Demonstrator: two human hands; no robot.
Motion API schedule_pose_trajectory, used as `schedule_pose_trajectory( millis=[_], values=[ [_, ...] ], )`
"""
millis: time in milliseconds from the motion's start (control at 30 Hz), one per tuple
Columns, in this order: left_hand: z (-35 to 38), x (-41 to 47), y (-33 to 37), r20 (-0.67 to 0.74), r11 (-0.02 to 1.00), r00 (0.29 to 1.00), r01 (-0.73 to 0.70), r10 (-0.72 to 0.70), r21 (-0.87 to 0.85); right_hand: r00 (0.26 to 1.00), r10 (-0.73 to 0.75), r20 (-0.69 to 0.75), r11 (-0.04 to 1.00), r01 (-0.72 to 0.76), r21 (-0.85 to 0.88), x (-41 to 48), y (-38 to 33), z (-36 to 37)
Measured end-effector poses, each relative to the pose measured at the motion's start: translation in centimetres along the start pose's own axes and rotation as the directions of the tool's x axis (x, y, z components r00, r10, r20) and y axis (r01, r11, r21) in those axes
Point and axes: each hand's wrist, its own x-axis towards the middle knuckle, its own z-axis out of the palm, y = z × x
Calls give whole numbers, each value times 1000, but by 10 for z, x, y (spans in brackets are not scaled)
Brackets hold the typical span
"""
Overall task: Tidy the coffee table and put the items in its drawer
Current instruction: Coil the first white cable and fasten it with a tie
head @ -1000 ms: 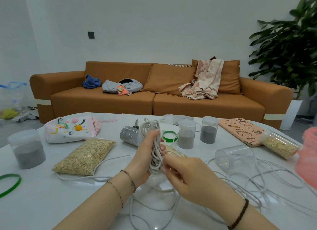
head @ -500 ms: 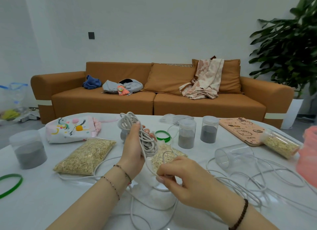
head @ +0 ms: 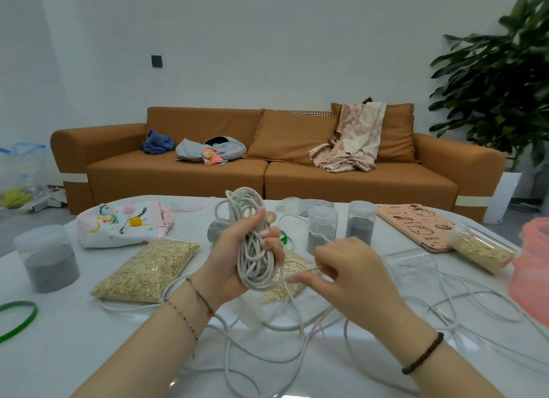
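At the far left of the table (head: 74, 353) we see a green ring (head: 18, 319) lying flat, partly cut off by the edge of view. Behind it stands a lidded jar (head: 47, 259) of grey powder. Further right a white pouch (head: 118, 228) lies toward the back, and just in front of it is a clear bag (head: 148, 271) of oats.

In the middle, the left hand (head: 231, 258) is raised above the table, fingers curled round a coil of white cord (head: 252, 249). The coil stands roughly upright in the grip, with its loops sticking out above the fingers. Just beside it, the right hand (head: 353, 267) pinches a single strand of the same cord between thumb and finger, and that strand runs across to the foot of the coil. The rest of the cord lies in loose loops on the table, under and to the right of both hands.

Behind the right hand stand two slim pots (head: 322, 232) of grey powder. Right of the hand a clear tub (head: 411, 264) lies on its side. Behind it a pink case (head: 416, 225) lies flat, with a tube (head: 482, 250) of oats on its side at the case's right end. A pink bundle (head: 531, 267) is cut off by the right edge, and we cannot tell what it is. Beyond the table stands a brown sofa (head: 356, 186).
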Motion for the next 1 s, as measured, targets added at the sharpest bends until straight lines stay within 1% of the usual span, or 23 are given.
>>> schedule_pose_trajectory(
  millis=[67,133,200,267,333,367,433,500,567,633,700,767,833,900,933,1000],
  values=[
    [0,-1,-3,72,991,991,103,-109,87,996,3,-88,1000,-3,5,1,3,-1],
    [0,-1,-6,75,964,988,116,-137,237,991,1,-135,1000,-3,-14,2,5,-3],
    [-1,-1,-7,30,925,991,114,-134,362,988,1,-155,998,-10,-57,2,7,-2],
    [-1,-2,-6,-23,907,992,126,-127,402,987,13,-157,996,-26,-83,1,9,1],
    [0,-3,-7,-105,884,988,146,-111,444,986,22,-165,998,-32,-61,1,10,4],
    [2,-3,-9,-131,858,984,168,-119,486,985,9,-170,998,-18,-54,2,10,5],
    [4,-4,-13,-137,805,976,217,-169,552,986,-30,-167,997,18,-70,2,9,6],
    [4,-4,-15,-151,772,967,255,-205,582,986,-50,-159,995,34,-96,1,10,9],
    [0,-3,-12,-146,751,965,263,-220,606,986,-44,-158,993,25,-117,2,11,10],
    [-7,-2,-8,-115,765,965,258,-237,590,985,-47,-169,992,26,-125,3,12,9],
    [-12,0,-5,-82,806,970,236,-230,543,981,-51,-189,993,30,-113,4,14,7],
    [-15,2,-3,-77,864,987,160,-141,477,981,-28,-194,995,9,-102,4,14,7],
    [-16,5,-1,-103,918,994,6,39,397,983,9,-185,997,-22,-71,4,14,6],
    [-17,10,1,-151,941,964,-169,220,293,983,21,-181,999,-27,-31,4,11,5],
    [-18,12,3,-172,937,944,-234,283,258,984,16,-179,1000,-20,-17,4,9,4],
    [-18,15,3,-203,924,914,-305,352,229,984,7,-177,1000,-5,11,3,5,4]
  ],
)
